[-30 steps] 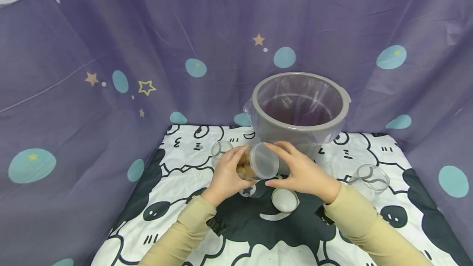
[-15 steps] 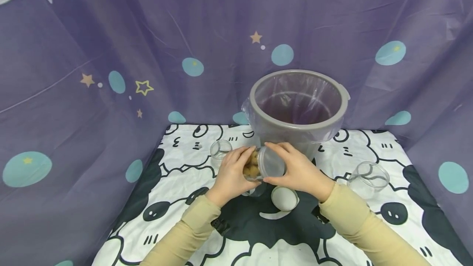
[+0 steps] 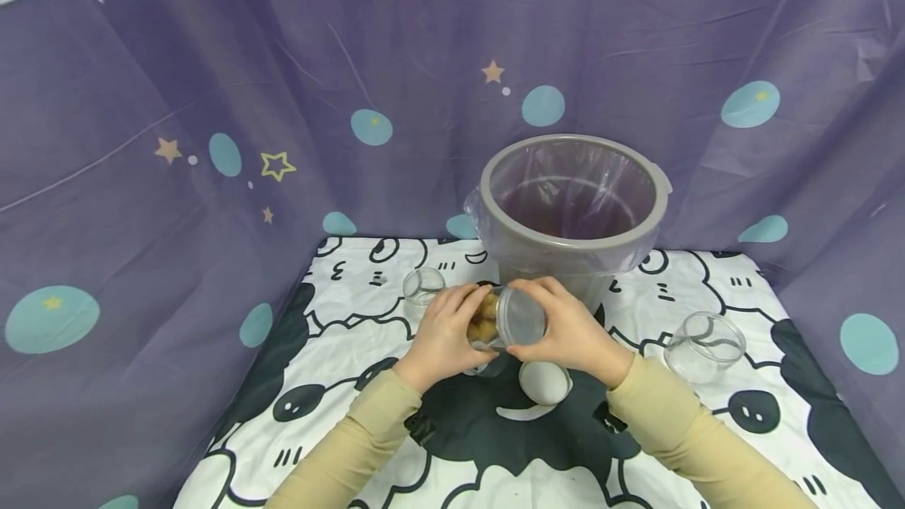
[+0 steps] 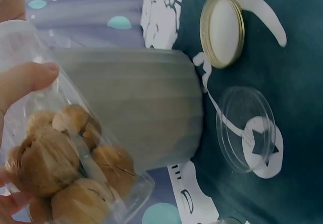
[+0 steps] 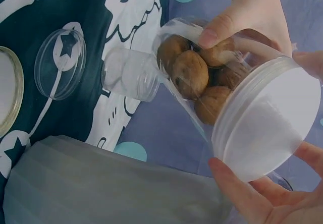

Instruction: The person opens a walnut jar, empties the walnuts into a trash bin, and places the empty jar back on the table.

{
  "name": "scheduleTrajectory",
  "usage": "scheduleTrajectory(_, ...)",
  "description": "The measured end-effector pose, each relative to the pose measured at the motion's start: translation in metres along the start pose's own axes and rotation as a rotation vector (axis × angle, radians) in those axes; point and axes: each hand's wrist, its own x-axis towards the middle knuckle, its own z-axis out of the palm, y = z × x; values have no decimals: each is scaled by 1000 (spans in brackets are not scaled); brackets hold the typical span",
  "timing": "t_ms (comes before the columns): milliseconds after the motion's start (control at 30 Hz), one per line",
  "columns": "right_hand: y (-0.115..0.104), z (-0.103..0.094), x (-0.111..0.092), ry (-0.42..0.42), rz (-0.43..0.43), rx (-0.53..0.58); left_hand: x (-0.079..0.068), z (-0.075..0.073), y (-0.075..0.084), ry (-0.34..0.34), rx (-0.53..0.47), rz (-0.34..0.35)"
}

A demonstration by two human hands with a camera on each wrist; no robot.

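Observation:
Both hands hold a clear jar [image 3: 486, 322] tilted on its side above the table, in front of the bin. Brown walnuts [image 5: 189, 75] fill part of it. The left hand [image 3: 441, 336] grips the jar's body, its thumb and fingers round the clear wall. At the other end, the right hand [image 3: 576, 332] has its thumb and fingers round the rim of a translucent white lid [image 5: 267, 123], which sits on the jar's mouth. Below the hands lie a gold-rimmed lid [image 4: 224, 30] with a white face and a clear round lid [image 4: 246, 128].
A grey bin [image 3: 573, 243] lined with a clear bag stands behind the hands. A small clear jar [image 3: 424, 287] is at the back left, another clear jar [image 3: 707, 348] at the right. The cartoon-print cloth [image 3: 551, 485] covers the table; a purple curtain [image 3: 424, 14] hangs behind.
The hands have shifted the jar a little to the right, and its lid end faces more to the right. The lid stays against the jar's mouth; the things on the table have not moved.

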Motion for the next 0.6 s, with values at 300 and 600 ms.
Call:
scheduleTrajectory(300,1,4,-1,65,-115,-31,2,2,-7,-12,2,20)
scheduleTrajectory(600,0,9,-4,43,-100,-56,0,1,-10,-16,17,48)
